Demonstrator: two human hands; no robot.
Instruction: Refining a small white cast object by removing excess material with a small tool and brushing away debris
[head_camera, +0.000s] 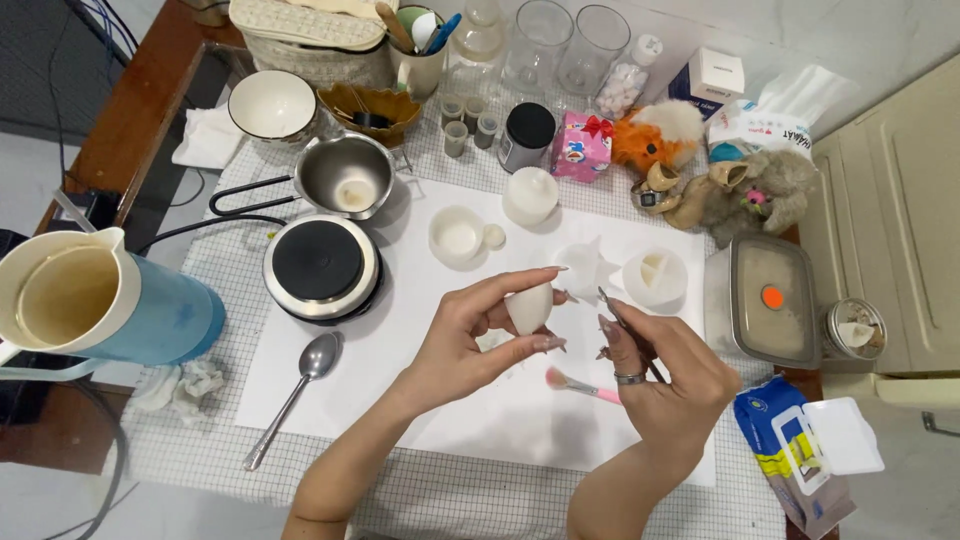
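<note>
Head view, looking down on a crowded table under a checked cloth and a white sheet.

Left hand: closed on a small white egg-shaped piece, pinched between thumb and fingertips, raised above the sheet near the middle. Smooth, matte, waxy-looking, rounded with a narrower end.

Right hand: closed on a thin metal tool, slender and dark, tip just beside the white piece, touching or nearly so; cannot tell which. Ring on one finger, long nails.

Below the hands, flat on the sheet: a pink-handled brush with a soft pink tuft.

Likely trouble from here: a light fingertip grip on a smooth rounded form, so a slip and a drop onto the table if tool pressure pushes sideways. A hard point against a soft-looking surface, so a gouge or chip from too much force. Long nails close to the surface, so stray dents.

Around: a black-topped round hot plate, glossy steel rim; a small steel pot with pale residue; a metal spoon; a blue jug with a cream interior; translucent white moulds, soft and rubbery-looking; a lidded rectangular container; furry plush toys.
</note>
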